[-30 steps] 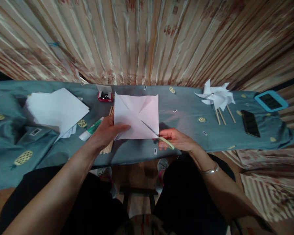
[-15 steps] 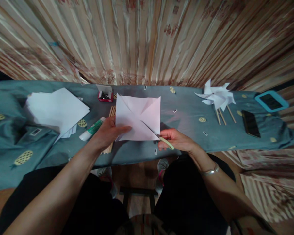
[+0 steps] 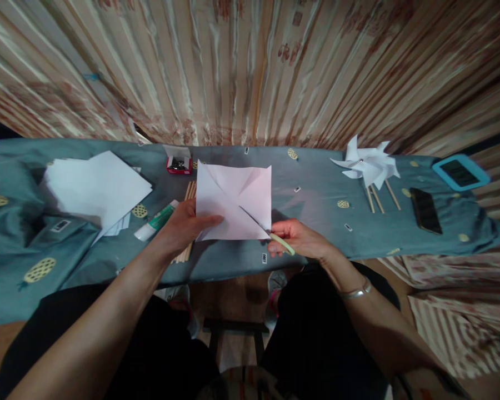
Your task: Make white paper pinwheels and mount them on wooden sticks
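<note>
L hand (image 3: 181, 226): fingers closed on paper (image 3: 250, 186), left edge, prob. steadying it; R hand (image 3: 302, 239): fingers curled round scissors (image 3: 282, 241), near-right corner.

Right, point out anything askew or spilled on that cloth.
Mainly the white paper sheets at the left look askew: they lie fanned at different angles, not squared up. The small red box stands open, but nothing looks spilled.

The left hand (image 3: 186, 223) hides part of the wooden sticks (image 3: 187, 253).

Sheet (image 3: 229, 191) between paper stack (image 3: 95, 186), left, and pinwheels (image 3: 371, 164), right.
</note>
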Demonstrator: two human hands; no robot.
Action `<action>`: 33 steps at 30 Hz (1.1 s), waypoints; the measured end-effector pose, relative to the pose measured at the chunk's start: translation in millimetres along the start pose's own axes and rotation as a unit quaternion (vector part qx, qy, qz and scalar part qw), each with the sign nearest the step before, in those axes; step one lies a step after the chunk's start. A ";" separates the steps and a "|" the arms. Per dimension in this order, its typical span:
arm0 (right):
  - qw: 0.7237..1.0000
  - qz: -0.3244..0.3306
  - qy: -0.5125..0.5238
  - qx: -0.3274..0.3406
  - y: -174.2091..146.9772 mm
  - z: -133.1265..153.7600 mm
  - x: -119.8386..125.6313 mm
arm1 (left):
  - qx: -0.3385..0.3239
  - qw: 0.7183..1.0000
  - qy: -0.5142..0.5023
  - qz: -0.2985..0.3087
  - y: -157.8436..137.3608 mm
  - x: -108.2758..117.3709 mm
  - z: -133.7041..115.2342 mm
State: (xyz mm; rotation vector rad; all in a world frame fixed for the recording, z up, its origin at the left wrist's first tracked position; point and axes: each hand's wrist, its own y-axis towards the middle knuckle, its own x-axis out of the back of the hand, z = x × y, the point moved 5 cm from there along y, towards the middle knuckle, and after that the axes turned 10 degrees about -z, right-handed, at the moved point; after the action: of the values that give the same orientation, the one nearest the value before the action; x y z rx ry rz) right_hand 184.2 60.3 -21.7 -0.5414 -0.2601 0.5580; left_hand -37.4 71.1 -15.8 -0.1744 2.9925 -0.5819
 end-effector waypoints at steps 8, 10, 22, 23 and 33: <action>1.000 0.004 0.003 0.007 -0.7 -0.1 0.3 | 0.000 1.000 -0.012 0.003 0.1 0.0 -0.2; 1.000 0.015 0.005 0.007 -1.2 -0.6 -0.3 | -0.004 1.000 -0.006 0.006 0.5 0.2 -0.4; 0.982 -0.078 -0.173 0.002 -20.9 -11.1 52.3 | -0.032 0.998 -0.035 -0.035 9.2 9.2 -1.2; 0.964 -0.152 -0.219 0.011 -22.1 -12.4 66.8 | -0.029 0.998 -0.039 -0.035 9.0 7.5 0.6; 0.766 -0.457 -0.452 0.028 -19.4 -16.1 112.4 | -0.058 0.990 0.118 0.044 -3.7 -30.1 24.9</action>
State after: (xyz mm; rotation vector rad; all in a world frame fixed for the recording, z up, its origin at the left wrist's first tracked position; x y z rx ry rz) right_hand 290.9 103.2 -14.4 0.0100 -1.3507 -0.1915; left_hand -4.6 62.4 -35.5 0.0197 3.2450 -0.4483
